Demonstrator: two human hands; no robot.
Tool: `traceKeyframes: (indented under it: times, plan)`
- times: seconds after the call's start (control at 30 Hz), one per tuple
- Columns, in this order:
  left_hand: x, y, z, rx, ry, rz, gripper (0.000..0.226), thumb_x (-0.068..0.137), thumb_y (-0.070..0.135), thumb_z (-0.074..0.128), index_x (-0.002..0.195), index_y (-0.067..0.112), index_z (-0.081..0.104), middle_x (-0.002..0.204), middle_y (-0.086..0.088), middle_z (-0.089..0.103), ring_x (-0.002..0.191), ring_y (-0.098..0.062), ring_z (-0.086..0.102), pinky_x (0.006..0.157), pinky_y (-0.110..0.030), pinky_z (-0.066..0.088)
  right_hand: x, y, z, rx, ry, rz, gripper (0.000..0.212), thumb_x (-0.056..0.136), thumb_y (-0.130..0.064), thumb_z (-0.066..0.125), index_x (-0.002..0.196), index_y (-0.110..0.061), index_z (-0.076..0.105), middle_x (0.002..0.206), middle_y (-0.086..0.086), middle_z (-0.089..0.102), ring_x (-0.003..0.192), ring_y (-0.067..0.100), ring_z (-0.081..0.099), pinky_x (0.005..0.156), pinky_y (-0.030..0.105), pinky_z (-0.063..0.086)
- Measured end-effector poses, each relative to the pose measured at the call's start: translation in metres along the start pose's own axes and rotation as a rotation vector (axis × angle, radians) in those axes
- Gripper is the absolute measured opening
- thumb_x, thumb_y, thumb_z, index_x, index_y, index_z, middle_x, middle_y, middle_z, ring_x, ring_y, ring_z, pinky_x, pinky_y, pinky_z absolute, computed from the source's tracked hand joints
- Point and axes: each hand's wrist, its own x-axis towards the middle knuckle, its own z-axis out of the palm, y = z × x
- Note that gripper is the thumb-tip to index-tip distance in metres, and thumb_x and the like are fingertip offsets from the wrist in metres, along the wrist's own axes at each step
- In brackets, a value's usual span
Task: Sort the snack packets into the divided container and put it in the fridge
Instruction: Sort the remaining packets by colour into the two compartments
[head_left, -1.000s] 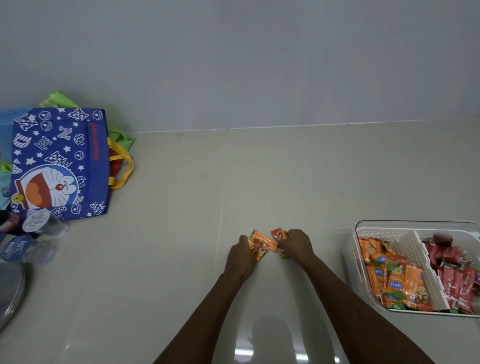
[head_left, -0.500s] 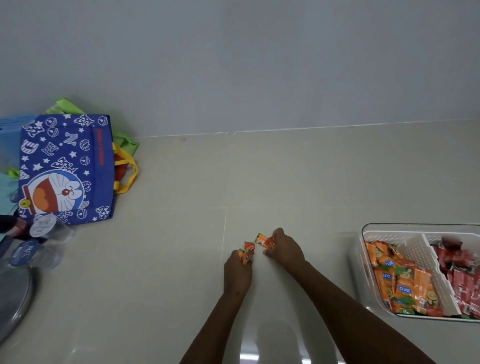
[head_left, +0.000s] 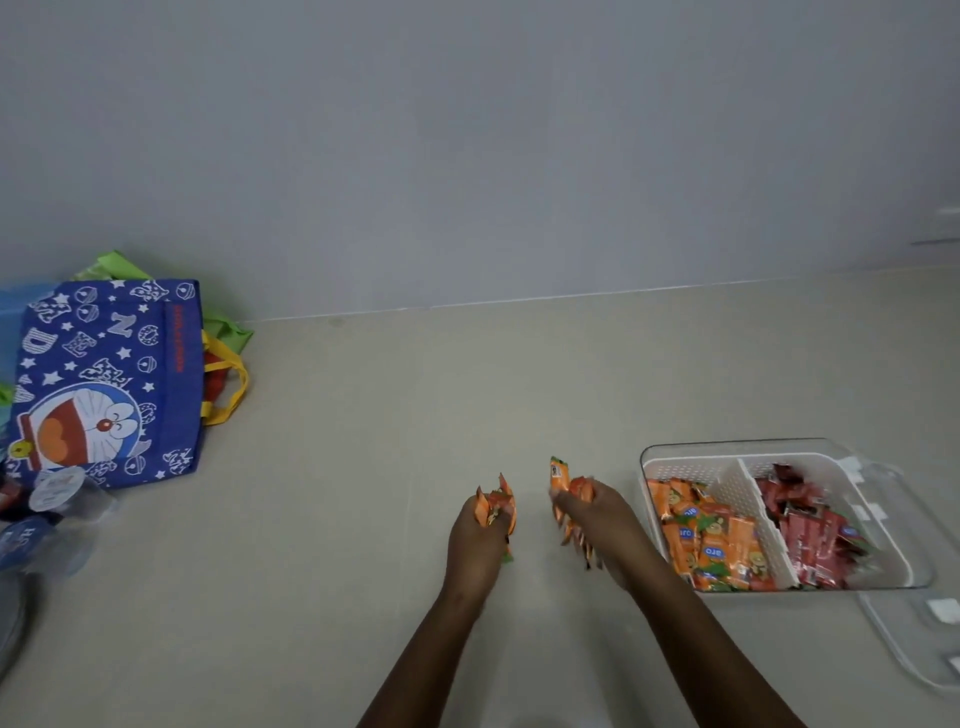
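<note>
Both my hands grip orange packets: left hand (head_left: 480, 535), right hand (head_left: 597, 525). The container (head_left: 727, 449) sits just right of my right hand, its orange compartment on the nearer side.

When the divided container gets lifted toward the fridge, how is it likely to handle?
The divided container looks like rigid clear plastic, so it probably won't flex. Orange packets and red packets are heaped loose on either side of the divider, so weight seems fairly balanced, though tilting could spill some. Smooth walls may be slippery; two hands seem safer.
</note>
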Motion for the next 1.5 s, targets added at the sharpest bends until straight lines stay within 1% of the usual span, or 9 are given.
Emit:
traceKeyframes:
  times: [0.2,0.3,0.4,0.63,0.73,0.97,1.17,1.33,1.5]
  plan:
    - [-0.036,0.033,0.049,0.027,-0.1,0.069,0.008,0.095,0.026,0.057,0.102,0.027,0.06,0.095,0.006,0.065,0.089,-0.012,0.062,0.072,-0.025,0.051,-0.019,-0.004,-0.087,-0.089,0.264,-0.069,0.021,0.091,-0.028,0.06,0.076,-0.013,0.058,0.07,0.004,0.061,0.065,0.02,0.058,0.053,0.021,0.042]
    - [-0.052,0.044,0.073,0.071,-0.158,0.098,0.009,0.094,0.028,0.059,0.102,0.025,0.061,0.095,0.001,0.066,0.087,-0.014,0.063,0.074,-0.029,0.053,-0.008,0.016,-0.122,-0.233,0.238,0.033,0.016,0.091,-0.028,0.058,0.088,-0.014,0.064,0.093,0.01,0.069,0.079,0.022,0.063,0.064,0.024,0.04]
    - [-0.06,0.057,0.096,0.149,-0.2,0.125,0.012,0.093,0.031,0.058,0.1,0.022,0.061,0.092,-0.001,0.066,0.084,-0.015,0.063,0.076,-0.033,0.055,-0.001,0.033,-0.143,-0.383,0.179,0.111,0.031,0.09,-0.031,0.057,0.104,-0.004,0.065,0.105,0.016,0.069,0.096,0.03,0.066,0.072,0.026,0.045]
    - [-0.048,0.084,0.163,0.381,-0.24,0.213,0.015,0.085,0.023,0.056,0.092,0.012,0.064,0.093,-0.005,0.07,0.088,-0.021,0.066,0.078,-0.032,0.053,-0.017,0.046,-0.171,-0.416,0.296,0.005,0.039,0.088,-0.009,0.055,0.127,-0.001,0.054,0.131,0.018,0.055,0.108,0.026,0.057,0.09,0.031,0.045]
    - [-0.037,0.094,0.19,0.529,-0.269,0.226,0.018,0.082,0.017,0.055,0.091,0.005,0.065,0.09,-0.01,0.069,0.084,-0.025,0.064,0.071,-0.031,0.049,-0.031,0.055,-0.185,-0.332,0.376,-0.058,0.036,0.086,-0.003,0.053,0.121,-0.003,0.06,0.124,0.014,0.061,0.11,0.025,0.057,0.086,0.026,0.04]
    - [-0.026,0.083,0.232,0.77,-0.297,0.174,0.049,0.08,0.028,0.064,0.118,0.001,0.049,0.116,-0.016,0.063,0.107,-0.033,0.062,0.083,-0.036,0.052,-0.069,0.089,-0.24,-0.12,0.603,-0.161,0.02,0.087,-0.006,0.058,0.106,-0.008,0.065,0.105,0.008,0.066,0.091,0.02,0.061,0.077,0.027,0.044]
    - [-0.063,0.076,0.284,0.865,-0.155,0.686,0.036,0.089,0.019,0.055,0.124,0.01,0.054,0.13,-0.011,0.051,0.119,-0.029,0.046,0.101,-0.039,0.042,-0.086,0.153,-0.297,0.014,0.906,-0.07,0.018,0.086,-0.002,0.056,0.102,-0.007,0.062,0.107,0.011,0.059,0.091,0.023,0.057,0.082,0.03,0.042]
    - [-0.071,0.087,0.349,0.843,-0.346,0.912,0.026,0.087,0.015,0.055,0.112,0.011,0.062,0.116,-0.009,0.06,0.111,-0.027,0.048,0.098,-0.037,0.041,-0.082,0.214,-0.317,0.05,1.093,0.182,0.038,0.079,-0.003,0.065,0.115,0.0,0.055,0.12,0.025,0.048,0.111,0.041,0.047,0.095,0.05,0.044]
    - [-0.053,0.097,0.416,1.06,-0.543,0.982,0.028,0.09,0.012,0.056,0.118,0.007,0.061,0.117,-0.013,0.064,0.113,-0.031,0.052,0.099,-0.034,0.037,-0.076,0.26,-0.318,0.177,0.99,0.484,0.058,0.073,-0.011,0.074,0.12,0.013,0.05,0.118,0.035,0.053,0.115,0.044,0.045,0.099,0.046,0.041]
